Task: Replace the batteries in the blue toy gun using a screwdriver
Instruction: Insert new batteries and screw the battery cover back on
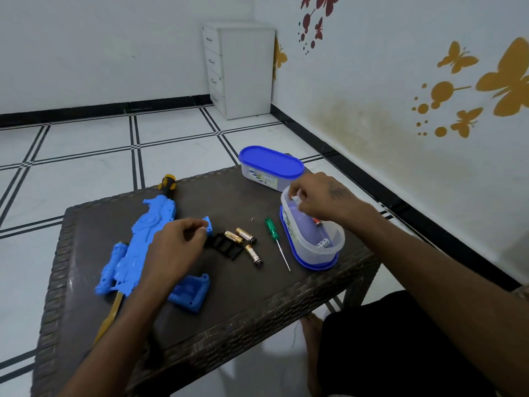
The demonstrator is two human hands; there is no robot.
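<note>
Two hands work over a dark woven worktop. The right hand hovers at the near rim of an open clear tub, its fingers curled and pinching a small white battery at the tips. More batteries lie inside the tub, which stands on its blue lid. The left hand rests over the middle of the blue toy gun, fingers loosely curled with thumb and forefinger close together; whether it grips anything cannot be told. The gun lies flat along the left of the worktop, its open battery bay facing up at the near end. Just right of that hand lie a black cover and three gold used batteries, touching or nearly so. A green screwdriver lies between them and the tub. A second tub, lidded, stands behind.
</note>
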